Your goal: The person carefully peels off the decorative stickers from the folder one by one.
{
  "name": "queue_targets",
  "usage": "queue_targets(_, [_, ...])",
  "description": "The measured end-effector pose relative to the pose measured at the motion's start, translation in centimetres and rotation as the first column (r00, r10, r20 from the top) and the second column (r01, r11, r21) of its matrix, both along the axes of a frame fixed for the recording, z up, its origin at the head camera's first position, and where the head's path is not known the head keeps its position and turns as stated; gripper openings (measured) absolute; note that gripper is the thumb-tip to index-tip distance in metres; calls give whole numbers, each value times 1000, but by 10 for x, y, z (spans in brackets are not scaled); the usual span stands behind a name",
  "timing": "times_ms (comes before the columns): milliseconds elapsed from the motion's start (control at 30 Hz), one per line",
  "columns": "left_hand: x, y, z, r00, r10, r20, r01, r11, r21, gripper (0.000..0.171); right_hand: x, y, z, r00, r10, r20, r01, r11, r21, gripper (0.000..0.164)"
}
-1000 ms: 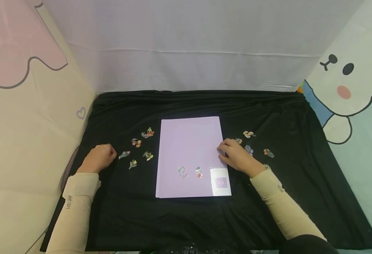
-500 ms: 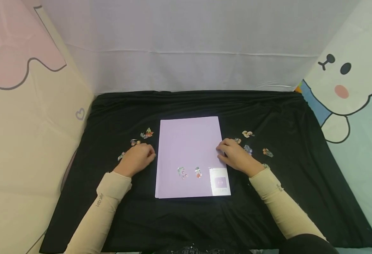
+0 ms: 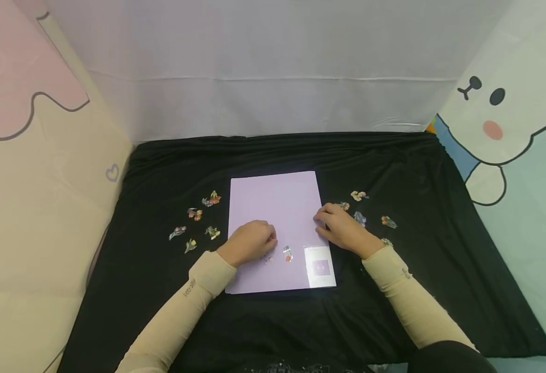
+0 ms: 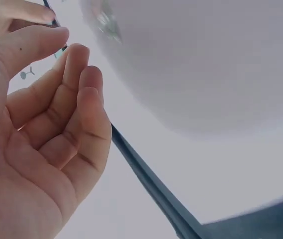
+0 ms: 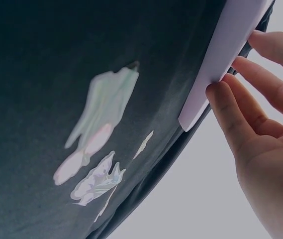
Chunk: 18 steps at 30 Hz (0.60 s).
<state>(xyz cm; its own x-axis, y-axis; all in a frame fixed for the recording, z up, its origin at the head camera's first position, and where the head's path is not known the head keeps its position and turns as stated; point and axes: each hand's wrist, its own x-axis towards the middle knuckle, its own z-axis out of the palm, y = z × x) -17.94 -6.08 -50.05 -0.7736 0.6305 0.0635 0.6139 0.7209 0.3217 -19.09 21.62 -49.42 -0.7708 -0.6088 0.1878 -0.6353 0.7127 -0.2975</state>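
Note:
A pale purple folder lies on the black cloth, with a white label at its lower right corner. My left hand is over its lower left part, fingers loosely curled. The left wrist view shows the thumb apart from the fingertips and nothing between them. Just below this hand is a green-and-pink flower sticker, partly hidden; a red flower sticker lies to its right. My right hand rests its fingertips on the folder's right edge, fingers extended.
Several flower stickers lie scattered on the black cloth left of the folder. Several more, including an orange-and-blue one, lie to the right, some close beside the right hand. Printed fabric walls enclose the back and sides.
My left hand has moved right, from beside the left stickers onto the folder, covering part of the green-and-pink sticker. The right hand has stayed at the folder's edge.

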Motion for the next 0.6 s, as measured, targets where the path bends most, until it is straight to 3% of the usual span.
queue_targets(267, [7,22,-2,997,-71,22,71,997,-11,13,0,-1,-2,1000,-14,12,14,1000,7,23])
queue_targets(600, [9,28,-6,997,-75,18,74,997,32,15,-1,0,-2,1000,-14,13,14,1000,5,23])
